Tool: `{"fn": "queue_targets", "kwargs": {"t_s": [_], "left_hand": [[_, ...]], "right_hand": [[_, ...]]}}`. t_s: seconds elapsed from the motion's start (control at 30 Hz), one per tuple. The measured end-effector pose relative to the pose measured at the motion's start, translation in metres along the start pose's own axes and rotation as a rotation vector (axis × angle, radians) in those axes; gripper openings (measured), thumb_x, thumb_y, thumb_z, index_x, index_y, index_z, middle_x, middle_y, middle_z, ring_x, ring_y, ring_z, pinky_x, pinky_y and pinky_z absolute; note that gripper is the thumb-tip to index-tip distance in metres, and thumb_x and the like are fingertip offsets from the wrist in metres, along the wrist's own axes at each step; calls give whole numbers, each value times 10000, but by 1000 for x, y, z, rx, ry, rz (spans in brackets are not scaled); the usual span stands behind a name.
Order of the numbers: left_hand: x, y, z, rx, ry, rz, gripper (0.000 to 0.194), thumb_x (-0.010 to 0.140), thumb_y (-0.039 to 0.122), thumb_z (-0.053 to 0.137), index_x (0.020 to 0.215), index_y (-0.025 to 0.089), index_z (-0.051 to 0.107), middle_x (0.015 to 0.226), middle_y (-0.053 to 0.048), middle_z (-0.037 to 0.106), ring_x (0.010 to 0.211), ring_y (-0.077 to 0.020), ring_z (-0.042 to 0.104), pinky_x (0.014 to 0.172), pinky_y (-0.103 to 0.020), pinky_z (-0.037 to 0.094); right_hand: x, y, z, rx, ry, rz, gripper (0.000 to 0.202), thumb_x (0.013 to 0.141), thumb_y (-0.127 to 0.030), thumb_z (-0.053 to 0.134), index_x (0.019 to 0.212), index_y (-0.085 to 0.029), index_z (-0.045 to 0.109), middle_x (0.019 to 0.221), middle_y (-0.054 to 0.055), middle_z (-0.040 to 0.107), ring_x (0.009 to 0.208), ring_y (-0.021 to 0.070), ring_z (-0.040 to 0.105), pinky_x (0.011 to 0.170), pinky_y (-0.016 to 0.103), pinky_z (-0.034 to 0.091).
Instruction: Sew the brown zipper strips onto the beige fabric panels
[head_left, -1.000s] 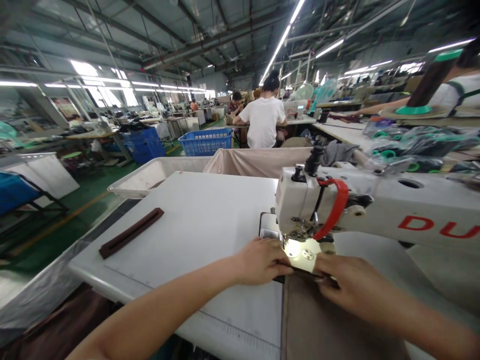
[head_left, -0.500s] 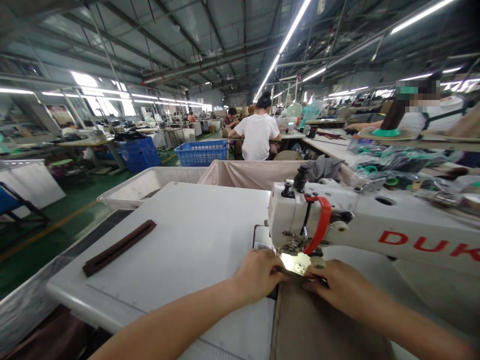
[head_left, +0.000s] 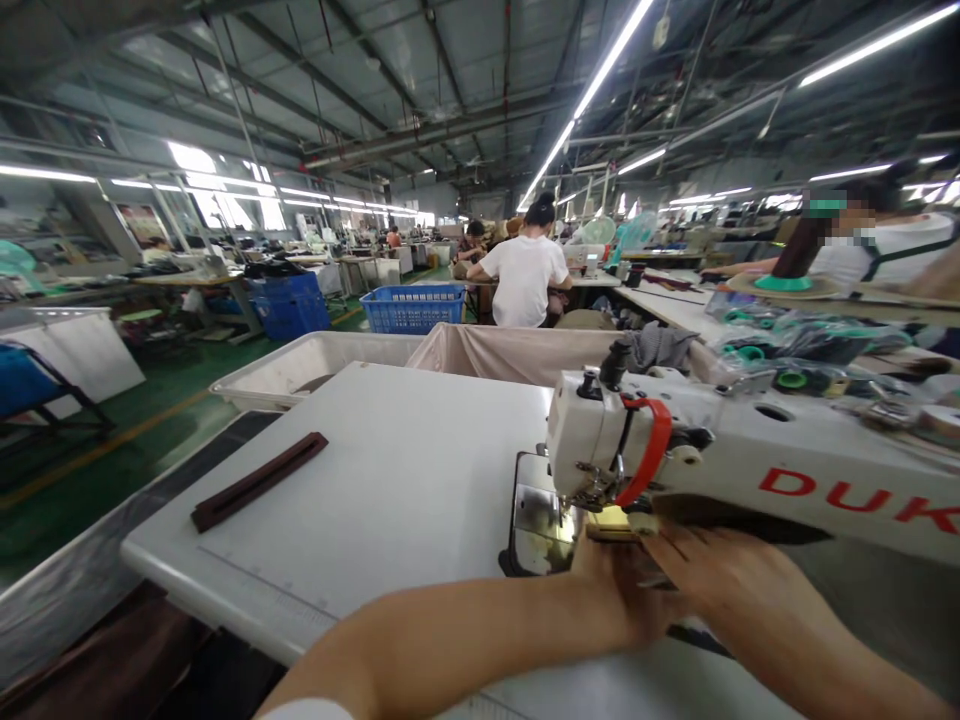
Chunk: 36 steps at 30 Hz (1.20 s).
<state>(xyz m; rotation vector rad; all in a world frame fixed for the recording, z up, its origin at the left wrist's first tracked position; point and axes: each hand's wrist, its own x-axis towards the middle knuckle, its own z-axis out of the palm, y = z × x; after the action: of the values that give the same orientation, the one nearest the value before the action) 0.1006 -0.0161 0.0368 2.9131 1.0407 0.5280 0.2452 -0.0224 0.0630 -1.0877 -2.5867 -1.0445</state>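
My left hand (head_left: 611, 590) is smeared by motion at the front of the sewing machine (head_left: 592, 440), below the needle area. Its fingers are mostly hidden. Crossing close beside it, my right hand (head_left: 724, 565) lies palm down with its fingers stretched toward the presser foot. What is under that palm is hidden. Dark olive-brown fabric (head_left: 739, 514) shows behind my right hand, beneath the machine arm. Lamp light falls on the metal needle plate (head_left: 544, 510). On the left of the white table (head_left: 420, 460) rests a dark brown slotted strip (head_left: 259, 482), apart from both hands.
Behind the table stand a pale cloth-lined bin (head_left: 517, 350) and a white tub (head_left: 322, 350). Farther back are a blue crate (head_left: 412, 308) and a person in a white shirt (head_left: 525, 275). A thread cone (head_left: 795, 250) and plastic-wrapped items (head_left: 817, 345) are at right.
My left hand has moved right, close against my right hand. The fabric that hung toward me in front of the needle now shows behind my right hand, under the machine arm.
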Motion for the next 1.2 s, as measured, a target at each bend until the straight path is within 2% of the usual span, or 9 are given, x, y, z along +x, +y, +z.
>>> {"fn": "queue_targets", "kwargs": {"t_s": [0.17,0.27,0.4,0.6,0.87,0.93,1.03,1.13,1.2], "left_hand": [[-78,-37,-13,-76,123,177,323,936,432,495,969,173,685,1136,-59,685,1045,-190,621,977,-337,464],[-106,-56,-24,-161,204,-10,257,986,267,416,1012,193,661,1105,-12,705,1004,-126,638,973,-303,447],[-90,-68,-28,-95,148,-78,252,987,224,423,1114,168,633,1181,-51,679,1121,-157,600,985,-340,444],[-79,-63,-21,63,88,-85,250,936,313,566,1132,169,627,1243,-78,638,1157,-210,571,975,-385,453],[-67,-67,-9,129,-15,-170,493,855,482,641,1243,183,586,1360,-101,551,1212,-268,535,1016,-443,435],[-67,-69,-1,153,2,-180,520,848,507,639,1256,190,582,1364,-108,545,1210,-281,541,1021,-463,432],[-67,-71,5,150,11,-198,568,833,527,648,1287,196,561,1379,-114,529,1217,-297,538,1021,-485,435],[-68,-72,1,125,-16,-191,565,863,528,605,1325,212,526,1404,-106,504,1251,-304,510,1036,-509,422],[-68,-71,-3,110,-17,-198,533,885,509,583,1339,240,510,1419,-85,491,1272,-302,490,1055,-529,398]], "right_hand": [[-28,-28,32,84,60,43,485,627,114,397,967,-137,636,925,92,716,652,187,647,562,300,518],[-22,-50,39,106,-5,76,454,666,94,417,979,-148,640,937,81,719,663,180,653,544,275,511],[-6,-68,35,103,-45,146,404,728,56,411,988,-128,660,1010,126,710,675,182,666,546,275,518],[-16,-78,38,205,0,309,388,929,-131,328,1125,-133,662,1246,130,617,600,178,669,480,305,535],[4,-53,51,354,58,295,365,904,-123,367,1103,-172,668,983,108,720,760,210,703,622,288,588],[4,-50,39,370,102,256,374,886,-110,365,1081,-214,668,1009,82,719,723,191,699,602,260,580],[3,-25,-7,365,222,125,287,911,-154,407,898,-228,684,908,44,725,574,134,643,518,219,537],[19,39,-68,299,273,262,254,921,-218,465,801,-264,684,651,12,641,528,135,591,483,241,483],[40,95,-95,231,225,417,211,855,-281,583,1020,-241,708,735,17,669,505,92,569,445,196,391]]}}
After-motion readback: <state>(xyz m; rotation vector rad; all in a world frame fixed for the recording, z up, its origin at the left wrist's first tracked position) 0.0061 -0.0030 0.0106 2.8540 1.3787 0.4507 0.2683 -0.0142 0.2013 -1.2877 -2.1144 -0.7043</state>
